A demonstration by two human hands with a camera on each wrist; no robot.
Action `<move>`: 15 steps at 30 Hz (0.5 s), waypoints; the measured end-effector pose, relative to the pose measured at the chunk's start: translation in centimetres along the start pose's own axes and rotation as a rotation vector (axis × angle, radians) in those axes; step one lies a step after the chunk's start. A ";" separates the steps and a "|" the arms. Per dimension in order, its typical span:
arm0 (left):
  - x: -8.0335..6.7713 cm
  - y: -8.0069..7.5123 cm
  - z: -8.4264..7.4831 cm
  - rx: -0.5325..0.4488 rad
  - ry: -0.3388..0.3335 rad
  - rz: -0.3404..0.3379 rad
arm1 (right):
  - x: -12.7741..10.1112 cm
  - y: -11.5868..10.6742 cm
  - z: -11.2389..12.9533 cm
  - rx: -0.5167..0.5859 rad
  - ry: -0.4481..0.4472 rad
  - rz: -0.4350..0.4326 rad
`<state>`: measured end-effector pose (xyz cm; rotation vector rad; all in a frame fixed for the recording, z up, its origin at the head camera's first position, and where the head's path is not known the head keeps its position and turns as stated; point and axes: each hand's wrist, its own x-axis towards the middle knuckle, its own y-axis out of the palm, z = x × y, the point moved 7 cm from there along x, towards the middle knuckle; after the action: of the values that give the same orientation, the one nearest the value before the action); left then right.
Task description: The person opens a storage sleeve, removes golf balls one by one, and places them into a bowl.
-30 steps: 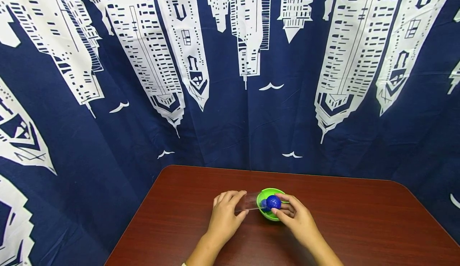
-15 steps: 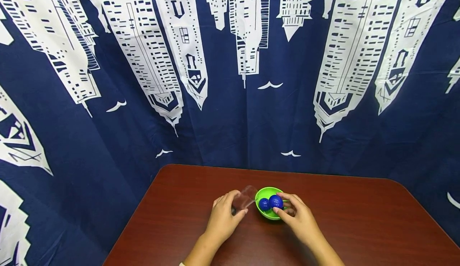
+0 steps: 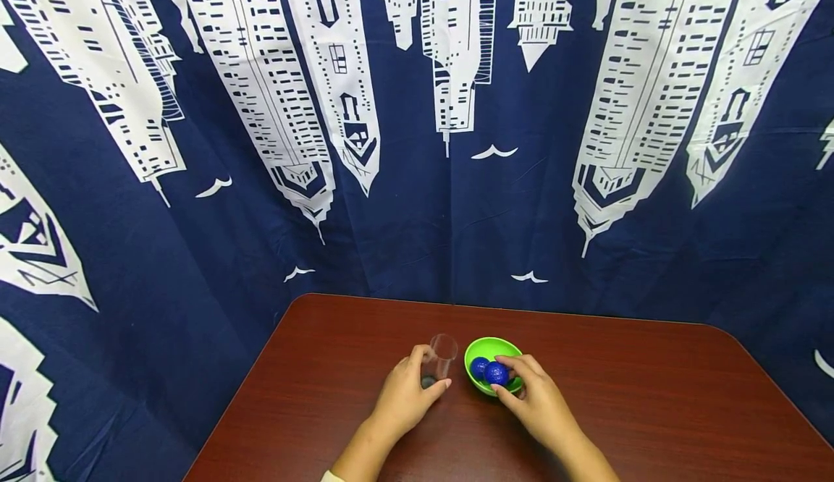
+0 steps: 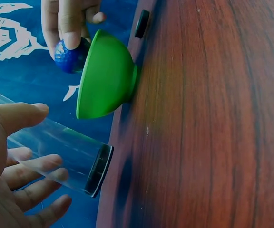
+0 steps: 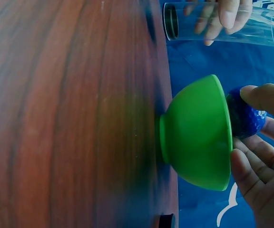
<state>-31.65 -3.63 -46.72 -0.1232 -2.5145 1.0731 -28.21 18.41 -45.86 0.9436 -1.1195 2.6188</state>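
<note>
My left hand (image 3: pixel 405 391) grips a clear plastic tube (image 4: pixel 68 147), thumb on one side and fingers on the other. The tube stands nearly upright, its black-capped end down and its open mouth up; its shadow lies a little apart from the base in the left wrist view. To its right a green bowl (image 3: pixel 490 346) rests on the table. Over the bowl's rim my right hand (image 3: pixel 539 404) pinches a blue golf ball (image 5: pixel 245 113) between thumb and fingers. A second blue golf ball (image 3: pixel 478 367) lies inside the bowl, partly hidden by the held one.
A reddish-brown wooden table (image 3: pixel 352 330) carries everything. On it, beyond the bowl, lies a small black disc (image 4: pixel 142 23), seen in both wrist views. A dark blue cloth (image 3: pixel 404 250) with white buildings hangs behind the table.
The left hand has swung the tube from lying sideways over the bowl to nearly upright, left of it. One blue ball now lies in the bowl; the right hand still pinches the other, slightly lower.
</note>
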 end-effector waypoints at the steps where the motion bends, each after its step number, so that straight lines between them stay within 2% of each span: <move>1: 0.0 0.1 0.0 0.000 0.002 0.007 | 0.0 0.0 0.0 -0.010 -0.010 0.000; 7: 0.2 0.3 0.1 -0.004 0.033 0.024 | -0.1 0.3 -0.1 -0.051 -0.031 0.013; 15: 0.2 0.9 0.6 -0.055 0.006 0.069 | -0.3 1.0 -0.8 -0.049 0.043 0.110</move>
<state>-32.11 -3.37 -47.68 -0.2295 -2.5519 1.0279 -28.70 18.25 -47.06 0.8347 -1.2529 2.6695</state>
